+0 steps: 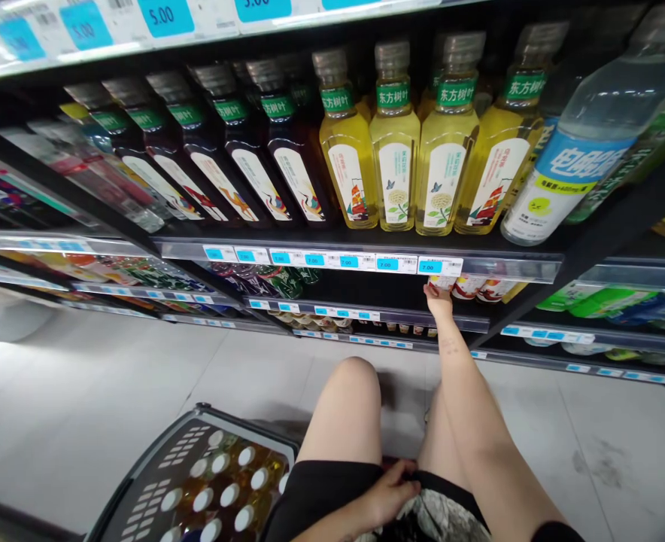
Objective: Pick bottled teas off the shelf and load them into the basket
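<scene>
On lower shelf (400,319), white-labelled bottle (443,281), yellow-red print, at right hand (439,299).

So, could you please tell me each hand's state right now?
Left hand: loosely open on the lap, nothing visible in it.
Right hand: at a bottle on the lower shelf; its grip cannot be told.

Dark bottles (214,177) above blue-and-white price tags (314,259)

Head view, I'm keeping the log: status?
Right hand at a bottle, grip unclear. Left hand at lap. Shelf edge above partly hides the bottle.
</scene>
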Demonstrator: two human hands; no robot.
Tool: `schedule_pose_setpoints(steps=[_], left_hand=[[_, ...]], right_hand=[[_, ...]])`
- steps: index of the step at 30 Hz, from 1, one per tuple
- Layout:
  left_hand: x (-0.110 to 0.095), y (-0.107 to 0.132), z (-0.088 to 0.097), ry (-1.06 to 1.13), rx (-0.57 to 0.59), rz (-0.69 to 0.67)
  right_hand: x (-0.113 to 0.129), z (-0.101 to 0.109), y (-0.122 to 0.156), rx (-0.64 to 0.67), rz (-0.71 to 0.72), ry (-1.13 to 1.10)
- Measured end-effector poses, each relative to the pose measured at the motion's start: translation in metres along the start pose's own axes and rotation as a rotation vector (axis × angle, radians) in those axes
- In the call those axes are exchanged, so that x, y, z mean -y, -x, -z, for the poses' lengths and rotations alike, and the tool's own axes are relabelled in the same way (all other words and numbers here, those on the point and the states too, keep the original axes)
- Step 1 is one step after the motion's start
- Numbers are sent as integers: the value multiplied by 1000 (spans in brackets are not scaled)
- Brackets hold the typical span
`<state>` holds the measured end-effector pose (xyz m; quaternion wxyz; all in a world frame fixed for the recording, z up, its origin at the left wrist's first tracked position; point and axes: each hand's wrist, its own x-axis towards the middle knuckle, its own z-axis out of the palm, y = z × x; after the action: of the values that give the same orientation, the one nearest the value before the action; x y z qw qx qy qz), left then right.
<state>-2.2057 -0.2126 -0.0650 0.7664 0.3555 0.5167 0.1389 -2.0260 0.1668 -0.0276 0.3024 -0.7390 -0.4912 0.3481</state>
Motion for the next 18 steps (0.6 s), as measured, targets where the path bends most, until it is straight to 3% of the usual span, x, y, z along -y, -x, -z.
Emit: schedule_pose_setpoints(steps=[9,13,18], left_hand=[[-12,3,-1,-91,-54,39],[-14,3,-3,-114,-72,19],[-13,4,-9,-222,-115,13]], right_hand=[[6,-17,10,178,36,112],[6,-13,34,202,104,210],[3,-6,80,199,87,371]])
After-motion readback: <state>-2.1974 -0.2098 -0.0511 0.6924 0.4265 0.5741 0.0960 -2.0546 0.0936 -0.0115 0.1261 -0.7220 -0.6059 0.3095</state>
